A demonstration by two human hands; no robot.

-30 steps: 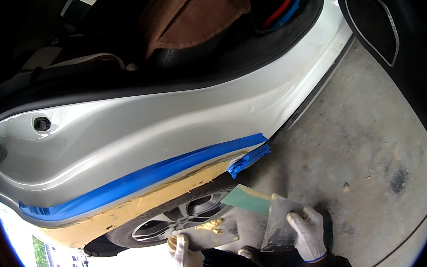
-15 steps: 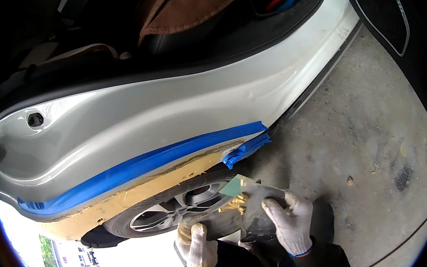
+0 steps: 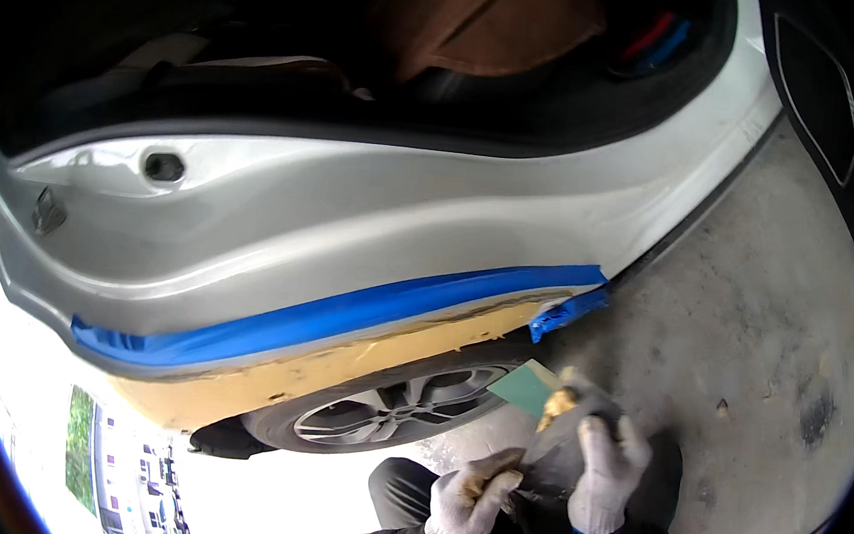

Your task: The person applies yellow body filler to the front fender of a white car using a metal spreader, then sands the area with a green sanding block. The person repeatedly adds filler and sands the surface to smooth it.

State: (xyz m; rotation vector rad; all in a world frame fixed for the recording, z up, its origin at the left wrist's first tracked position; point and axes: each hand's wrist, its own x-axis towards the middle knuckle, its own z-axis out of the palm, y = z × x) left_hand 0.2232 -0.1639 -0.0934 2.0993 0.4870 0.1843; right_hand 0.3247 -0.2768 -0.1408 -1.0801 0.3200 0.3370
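Note:
Both my hands wear whitish knit gloves. My right hand (image 3: 611,472) grips a dark grey mixing board (image 3: 593,393), thumb on its face. Beyond the board's far edge sticks out a green flat piece (image 3: 525,387). A lump of yellowish filler (image 3: 558,406) sits at the board's upper part. Beside it my left hand (image 3: 472,499) is closed, thumb against fingers, on a dark flat spreader (image 3: 547,459), whose outline blurs into the board. Ahead, a tan filler-coated strip (image 3: 380,354) runs along the car's wheel arch, below blue masking tape (image 3: 343,319).
The silver car body (image 3: 371,212) curves across the view around an open door frame, with a brown seat cover (image 3: 516,23) inside. Under the arch is a wheel (image 3: 396,405). Concrete floor (image 3: 734,321) lies to the right, and a dark door panel (image 3: 821,97) stands at upper right.
My left hand has moved right and turned, bringing the spreader against the board. The filler now sits farther up by the green piece. The view has shifted, so the car appears farther right.

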